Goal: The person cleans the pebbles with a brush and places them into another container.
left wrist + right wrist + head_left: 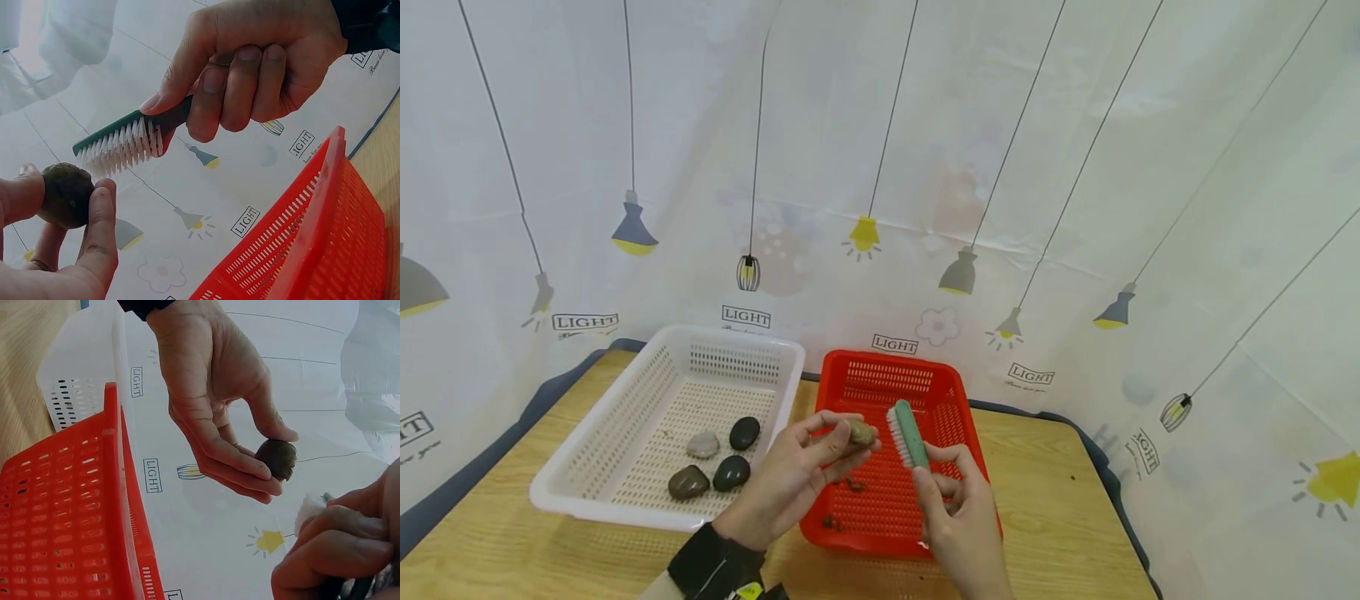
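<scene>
Between thumb and fingertips my left hand (790,475) pinches a brownish-green stone (861,432), held up over the red basket. In the left wrist view the stone (66,195) looks dark and rounded. My right hand (961,508) grips a green scrub brush (910,433) by its handle, thumb along the back and fingers curled under. White bristles (122,150) face the stone, their tips close beside it in the left wrist view. In the right wrist view the right hand's fingers (337,544) cover most of the brush.
The red plastic basket (973,467), with dark bits of dirt (855,484) on its floor, stands below the hands. To its left is a white basket (602,512) holding several stones, among them a black one (744,433) and a pale one (703,444). Both stand on a wooden table (1060,517).
</scene>
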`<state>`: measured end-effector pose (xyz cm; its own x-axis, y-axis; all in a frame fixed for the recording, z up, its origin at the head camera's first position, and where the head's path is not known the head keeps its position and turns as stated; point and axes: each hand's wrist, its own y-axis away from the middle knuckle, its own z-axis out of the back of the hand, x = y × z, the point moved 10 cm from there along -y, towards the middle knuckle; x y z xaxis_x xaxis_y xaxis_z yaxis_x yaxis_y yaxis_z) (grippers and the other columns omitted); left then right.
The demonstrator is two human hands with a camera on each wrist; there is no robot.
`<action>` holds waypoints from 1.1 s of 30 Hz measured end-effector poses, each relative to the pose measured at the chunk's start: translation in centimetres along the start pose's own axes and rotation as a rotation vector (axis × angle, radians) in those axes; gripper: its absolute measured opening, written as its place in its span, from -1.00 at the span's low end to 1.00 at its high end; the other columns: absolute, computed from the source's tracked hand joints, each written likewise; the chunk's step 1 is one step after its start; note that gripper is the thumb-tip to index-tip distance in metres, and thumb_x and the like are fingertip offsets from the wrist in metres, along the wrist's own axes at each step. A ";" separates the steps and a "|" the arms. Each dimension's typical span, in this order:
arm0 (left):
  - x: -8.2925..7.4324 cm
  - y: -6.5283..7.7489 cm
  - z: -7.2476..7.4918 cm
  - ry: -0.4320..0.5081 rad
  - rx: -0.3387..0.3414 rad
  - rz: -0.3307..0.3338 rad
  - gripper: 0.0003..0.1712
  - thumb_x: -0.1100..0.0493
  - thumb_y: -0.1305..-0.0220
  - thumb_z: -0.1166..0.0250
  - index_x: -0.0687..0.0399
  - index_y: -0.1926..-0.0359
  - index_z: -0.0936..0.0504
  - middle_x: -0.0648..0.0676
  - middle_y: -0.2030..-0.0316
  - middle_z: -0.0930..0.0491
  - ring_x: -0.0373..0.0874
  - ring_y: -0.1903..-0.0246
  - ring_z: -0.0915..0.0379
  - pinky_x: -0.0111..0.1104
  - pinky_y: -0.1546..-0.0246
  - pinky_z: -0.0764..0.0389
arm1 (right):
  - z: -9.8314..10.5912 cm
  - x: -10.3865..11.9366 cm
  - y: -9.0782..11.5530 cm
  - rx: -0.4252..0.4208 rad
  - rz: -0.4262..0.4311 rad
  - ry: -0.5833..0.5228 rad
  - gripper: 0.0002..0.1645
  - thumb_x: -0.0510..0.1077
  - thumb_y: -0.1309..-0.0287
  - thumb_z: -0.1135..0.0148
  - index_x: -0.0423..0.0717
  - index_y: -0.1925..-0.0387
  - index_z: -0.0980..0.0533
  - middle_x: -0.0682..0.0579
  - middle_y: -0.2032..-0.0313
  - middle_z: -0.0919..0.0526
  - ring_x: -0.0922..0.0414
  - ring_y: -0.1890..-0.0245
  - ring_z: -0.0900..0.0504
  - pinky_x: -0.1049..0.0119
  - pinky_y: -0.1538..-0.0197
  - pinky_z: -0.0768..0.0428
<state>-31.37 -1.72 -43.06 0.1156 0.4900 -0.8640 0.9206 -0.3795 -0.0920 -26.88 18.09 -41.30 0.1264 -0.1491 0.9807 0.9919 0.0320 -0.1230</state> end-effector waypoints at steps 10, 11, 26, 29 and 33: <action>0.2 0.0 0.6 0.000 -0.056 0.021 -0.82 0.05 -0.81 -0.33 -0.07 0.06 -0.77 -0.06 -0.06 -0.89 -0.14 -0.22 -0.86 -0.28 -0.43 -0.81 | -0.5 0.0 0.2 0.019 0.036 0.012 -0.61 -0.09 -0.76 -0.34 -0.18 -0.38 -0.52 0.14 0.58 -0.45 0.32 0.72 -0.34 0.47 0.61 -0.45; 0.3 0.0 0.7 -0.005 -0.065 0.027 -0.81 0.04 -0.81 -0.33 -0.06 0.07 -0.76 -0.06 -0.06 -0.90 -0.14 -0.21 -0.87 -0.28 -0.42 -0.82 | -0.5 0.0 0.3 0.022 0.034 0.010 -0.61 -0.10 -0.76 -0.34 -0.18 -0.38 -0.52 0.14 0.58 -0.45 0.32 0.72 -0.34 0.48 0.61 -0.44; 1.2 0.2 0.1 -0.045 -0.061 0.083 -0.77 0.00 -0.79 -0.36 0.06 -0.04 -0.76 0.07 -0.25 -0.89 -0.13 -0.31 -0.83 -0.29 -0.44 -0.80 | -1.8 -0.7 0.6 0.079 0.006 -0.013 -0.57 -0.09 -0.76 -0.33 -0.18 -0.41 -0.49 0.12 0.57 -0.49 0.34 0.73 -0.33 0.53 0.61 -0.33; 1.2 0.3 -0.2 -0.057 -0.025 0.090 -0.76 0.00 -0.80 -0.34 0.06 -0.06 -0.78 0.09 -0.26 -0.88 -0.14 -0.27 -0.85 -0.33 -0.37 -0.82 | -1.8 -0.5 0.5 0.070 0.020 -0.012 -0.59 -0.10 -0.76 -0.32 -0.18 -0.41 -0.49 0.12 0.57 -0.48 0.35 0.73 -0.33 0.53 0.61 -0.33; 1.3 0.4 -0.6 -0.036 0.023 0.092 -0.81 0.06 -0.81 -0.33 0.03 0.04 -0.77 0.09 -0.21 -0.89 -0.12 -0.23 -0.88 -0.31 -0.34 -0.85 | -1.8 -0.4 0.4 0.070 0.022 -0.007 -0.58 -0.09 -0.78 -0.31 -0.17 -0.42 -0.49 0.11 0.57 -0.46 0.33 0.73 -0.32 0.53 0.61 -0.33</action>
<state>-30.62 -0.74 -43.94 0.1858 0.4236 -0.8866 0.8977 -0.4400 -0.0221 -26.47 16.40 -41.98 0.1479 -0.1403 0.9790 0.9855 0.1040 -0.1340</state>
